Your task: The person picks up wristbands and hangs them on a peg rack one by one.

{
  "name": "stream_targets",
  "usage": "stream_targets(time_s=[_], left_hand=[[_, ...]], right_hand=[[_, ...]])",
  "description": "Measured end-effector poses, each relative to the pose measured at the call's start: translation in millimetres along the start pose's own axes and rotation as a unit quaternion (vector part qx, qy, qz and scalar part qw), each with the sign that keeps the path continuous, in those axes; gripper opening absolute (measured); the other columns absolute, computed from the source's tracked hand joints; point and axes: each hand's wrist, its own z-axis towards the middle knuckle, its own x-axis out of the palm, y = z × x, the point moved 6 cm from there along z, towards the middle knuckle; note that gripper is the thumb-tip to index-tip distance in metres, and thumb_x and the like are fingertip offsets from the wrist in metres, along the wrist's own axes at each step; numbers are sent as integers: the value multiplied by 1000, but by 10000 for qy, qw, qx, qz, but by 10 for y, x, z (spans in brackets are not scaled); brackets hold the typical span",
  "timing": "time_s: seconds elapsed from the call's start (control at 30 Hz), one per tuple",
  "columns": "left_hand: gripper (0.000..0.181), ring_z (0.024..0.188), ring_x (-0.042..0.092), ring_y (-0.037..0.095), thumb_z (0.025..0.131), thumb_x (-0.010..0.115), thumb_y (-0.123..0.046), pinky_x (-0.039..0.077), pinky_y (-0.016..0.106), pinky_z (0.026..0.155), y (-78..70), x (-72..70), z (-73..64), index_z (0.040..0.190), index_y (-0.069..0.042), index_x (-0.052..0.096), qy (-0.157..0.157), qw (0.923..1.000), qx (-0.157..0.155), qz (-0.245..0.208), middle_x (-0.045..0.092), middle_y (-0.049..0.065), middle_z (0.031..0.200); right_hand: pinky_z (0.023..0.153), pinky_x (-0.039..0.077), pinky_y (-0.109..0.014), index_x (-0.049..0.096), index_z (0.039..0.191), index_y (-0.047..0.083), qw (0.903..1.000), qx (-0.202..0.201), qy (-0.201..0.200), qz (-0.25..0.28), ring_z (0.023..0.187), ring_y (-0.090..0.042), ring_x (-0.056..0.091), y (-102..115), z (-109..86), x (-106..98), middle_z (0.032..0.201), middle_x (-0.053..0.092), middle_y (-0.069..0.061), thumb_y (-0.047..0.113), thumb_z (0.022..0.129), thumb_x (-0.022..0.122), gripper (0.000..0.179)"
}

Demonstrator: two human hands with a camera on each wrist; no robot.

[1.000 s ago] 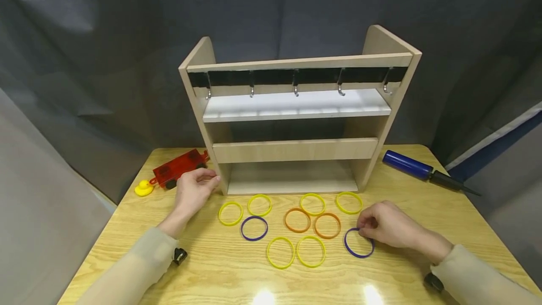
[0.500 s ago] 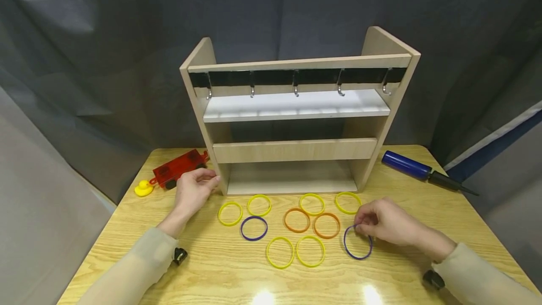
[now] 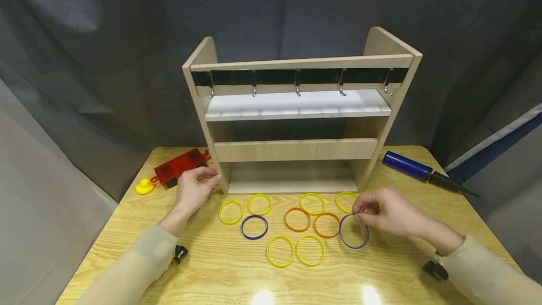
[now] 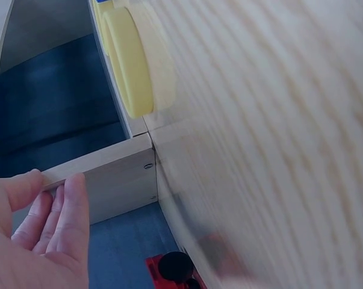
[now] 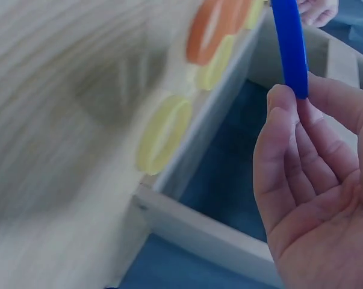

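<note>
My right hand (image 3: 389,212) pinches a dark blue silicone wristband (image 3: 354,247) at its rim between thumb and fingertips. In the right wrist view the blue wristband (image 5: 291,48) stands up on edge above the fingers. The wristband hangs tilted close over the table, beside an orange wristband (image 3: 327,236). My left hand (image 3: 195,189) holds the front edge of the left side panel of a wooden shelf rack (image 3: 296,150). In the left wrist view, thumb and fingers lie on either side of that panel (image 4: 118,180). Several metal hooks (image 3: 298,91) line the rack's upper bar.
Yellow wristbands (image 3: 281,266), another orange one (image 3: 297,231) and another dark blue one (image 3: 254,238) lie flat before the rack. A red toy wagon (image 3: 179,167) and yellow rubber duck (image 3: 145,187) sit back left. A blue hand pump (image 3: 408,165) lies back right.
My right hand has raised the dark blue wristband from the table and moved it slightly back and left. My left hand stays at the rack's side.
</note>
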Motion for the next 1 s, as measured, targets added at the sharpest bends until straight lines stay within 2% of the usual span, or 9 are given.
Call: stream_targets(time_s=[0.23,0.47,0.67,0.83,1.0], left_hand=[[18,92,87,29,101,84,-15,66,18,70,2,-9,4,115,-2,84,-39,10000,5,44,87,21,110],[19,93,87,26,101,84,-17,63,15,71,6,-6,6,114,-3,84,-56,9999,26,83,88,19,110],[19,94,87,27,101,85,-18,62,15,72,5,-17,1,114,-4,85,-90,9999,40,134,88,18,110],[20,96,87,29,101,85,-19,62,14,72,4,-19,3,115,-5,85,-95,9998,66,184,88,17,110],[20,97,87,31,101,85,-20,61,14,72,11,-17,4,115,-5,85,-83,9997,89,189,88,17,110]], right_hand=[[56,56,-20,82,96,17,9988,-213,-180,408,68,7,62,231,190,-72,84,83,7,3,92,91,17],[60,60,-21,83,97,17,9983,-408,-259,330,69,6,66,443,402,-158,86,83,11,3,91,92,17],[65,64,-24,85,103,15,9994,-92,-252,235,74,2,72,553,578,-207,89,83,10,10,94,92,12],[70,66,-24,85,106,10,9991,238,-215,272,75,-5,77,619,732,-235,89,84,6,9,95,91,13],[68,66,-24,85,106,6,9982,202,-350,450,75,-5,78,717,879,-264,89,84,0,2,94,90,14]])
